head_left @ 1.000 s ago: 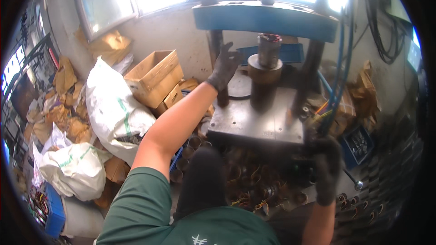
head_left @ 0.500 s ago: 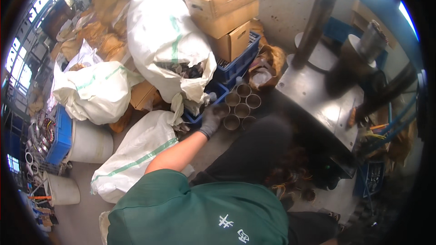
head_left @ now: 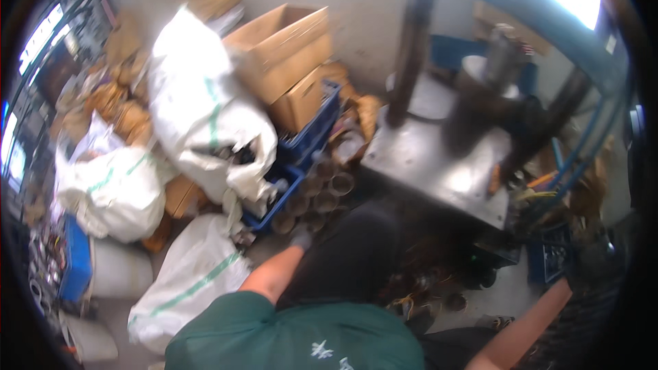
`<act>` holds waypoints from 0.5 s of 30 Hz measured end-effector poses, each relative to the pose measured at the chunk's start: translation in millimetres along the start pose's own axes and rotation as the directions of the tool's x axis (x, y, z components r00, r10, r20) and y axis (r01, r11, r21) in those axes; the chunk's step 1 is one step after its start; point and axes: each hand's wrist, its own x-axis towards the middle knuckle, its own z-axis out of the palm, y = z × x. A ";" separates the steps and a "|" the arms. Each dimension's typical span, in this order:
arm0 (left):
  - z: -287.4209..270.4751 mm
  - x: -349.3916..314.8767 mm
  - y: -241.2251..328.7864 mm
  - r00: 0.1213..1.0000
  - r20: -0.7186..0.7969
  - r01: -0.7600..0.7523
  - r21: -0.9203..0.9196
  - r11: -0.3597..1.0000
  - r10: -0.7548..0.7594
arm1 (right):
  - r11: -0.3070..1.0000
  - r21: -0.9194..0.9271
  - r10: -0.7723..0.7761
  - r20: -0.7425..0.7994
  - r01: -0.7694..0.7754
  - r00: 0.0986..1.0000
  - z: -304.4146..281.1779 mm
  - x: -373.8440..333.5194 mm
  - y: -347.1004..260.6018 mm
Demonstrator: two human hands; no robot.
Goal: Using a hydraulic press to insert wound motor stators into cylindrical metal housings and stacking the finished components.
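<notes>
My left hand (head_left: 301,237), in a grey glove, is low beside my dark trouser leg (head_left: 343,253). It is just below a cluster of open-ended metal cylinders (head_left: 325,201) standing on the floor; blur and the leg hide its fingers. My right forearm (head_left: 528,325) reaches out to the far right. The right hand (head_left: 595,260), in a dark glove, is smeared against dark surroundings, so its fingers and anything in them cannot be made out.
A machine with a steel table (head_left: 439,157) and thick columns stands to the right. Blue crates (head_left: 277,199), cardboard boxes (head_left: 281,48) and white woven sacks (head_left: 199,96) crowd the left. Small parts and wires (head_left: 418,294) lie under the machine.
The view has swung to the right. My left hand has drawn back from the cylinder it touched toward my leg. My right forearm has come into view, stretched to the right.
</notes>
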 end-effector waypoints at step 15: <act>-252.3 44.8 231.7 0.914 0.007 0.066 -0.989 -0.131 0.406 | 0.291 0.592 0.742 0.356 -0.751 0.568 -80.3 53.9 -102.0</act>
